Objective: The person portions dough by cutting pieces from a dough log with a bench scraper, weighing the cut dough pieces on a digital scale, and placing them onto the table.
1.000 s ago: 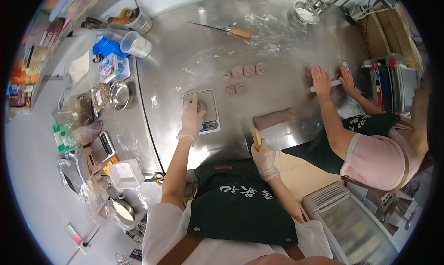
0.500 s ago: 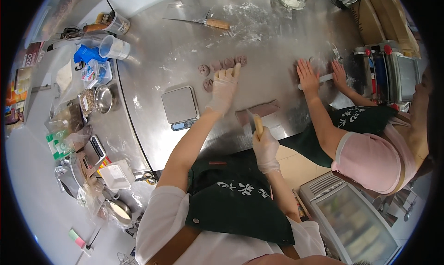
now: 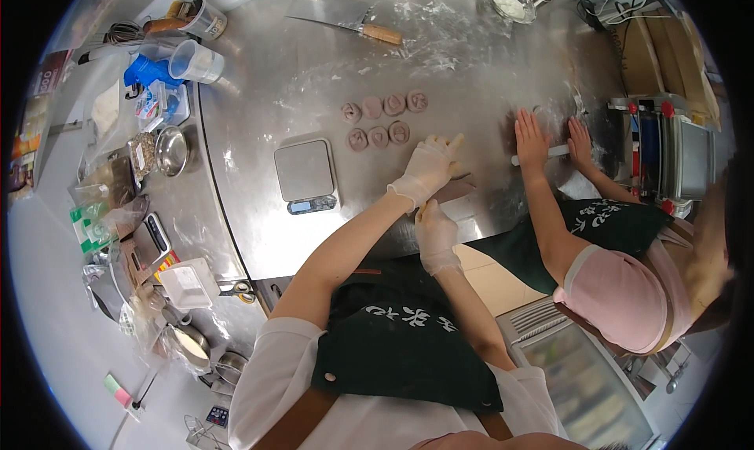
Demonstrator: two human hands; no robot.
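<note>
My left hand (image 3: 426,170), in a clear glove, reaches over the brownish-purple dough roll (image 3: 458,189). Its fingers are bent but apart, and they hide part of the roll. Below it, my gloved right hand (image 3: 437,235) is closed round the pale wooden handle of a dough scraper (image 3: 425,210), whose blade is mostly hidden at the roll's near left end. Several cut dough pieces (image 3: 395,104) lie in two rows beyond my left hand. To the left of them stands a flat kitchen scale (image 3: 304,172).
A wide blade with a wooden handle (image 3: 382,34) lies at the back, near scattered flour. A metal bowl of white powder (image 3: 510,2) stands far right. At right, a co-worker's hands (image 3: 533,140) rest on a white rolling pin (image 3: 556,152). Plastic measuring cups (image 3: 195,62) stand at left.
My left hand has moved right and nearer, from the dough pieces to the roll, uncovering more pieces in the lower row. My right hand has shifted slightly left with the scraper.
</note>
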